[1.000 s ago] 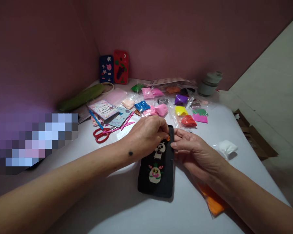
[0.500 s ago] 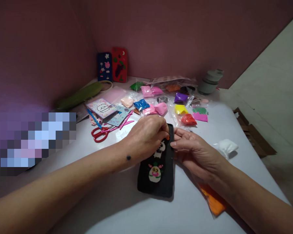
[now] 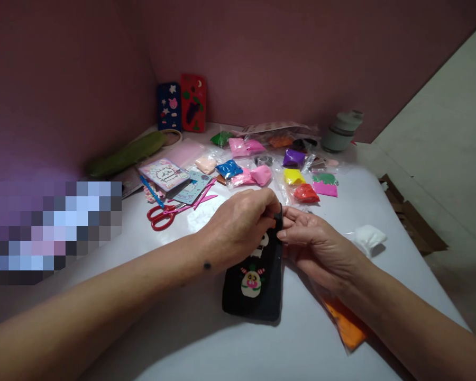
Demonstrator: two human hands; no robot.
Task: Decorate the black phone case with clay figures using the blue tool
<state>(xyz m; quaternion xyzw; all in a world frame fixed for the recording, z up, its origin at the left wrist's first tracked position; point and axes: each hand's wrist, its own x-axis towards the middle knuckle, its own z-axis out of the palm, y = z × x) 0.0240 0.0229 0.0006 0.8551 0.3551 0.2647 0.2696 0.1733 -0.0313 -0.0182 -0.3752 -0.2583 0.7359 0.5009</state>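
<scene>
A black phone case [image 3: 257,301] lies on the white table, decorated with a white figure [image 3: 261,246] and, nearer me, a cream figure [image 3: 251,282] with a pink snout. Over the case's far end is my left hand [image 3: 248,219], fingers pinched together at its surface; what they hold, if anything, is hidden. My right hand [image 3: 315,243] grips the case's right edge near the top between thumb and fingers. Under my right forearm lies an orange clay packet [image 3: 347,325].
Behind the case are several colored clay packets, including a red one [image 3: 306,193]. Red scissors [image 3: 161,217] and a booklet [image 3: 166,175] lie left. A white packet [image 3: 368,239] is at right, a grey-green bottle [image 3: 342,131] far right. Two decorated cases lean on the wall.
My left hand has shifted slightly right over the case's top end, now covering the orange bit seen there before. My right hand keeps its hold.
</scene>
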